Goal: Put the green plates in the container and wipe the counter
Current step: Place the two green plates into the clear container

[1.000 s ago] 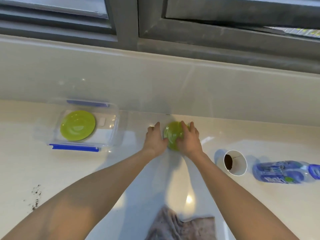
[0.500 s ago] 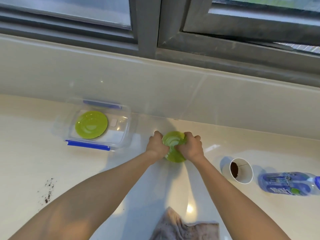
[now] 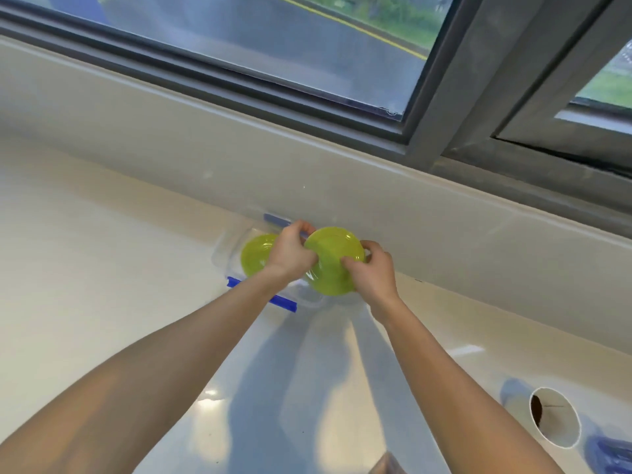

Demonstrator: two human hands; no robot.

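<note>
A green plate is lifted off the counter and tilted, held between both hands. My left hand grips its left rim and my right hand grips its right rim. The plate hangs over the right end of a clear container with blue clips that stands against the back wall. A second green plate lies flat inside that container, partly hidden by my left hand.
A white paper cup with dark residue lies on its side at the right. A blue plastic bottle lies beyond it at the frame edge. A corner of grey cloth shows at the bottom. The wall and window ledge rise just behind the container.
Both hands lifted the green plate from the counter and carried it left to the container. The view tilted up and swung left.
</note>
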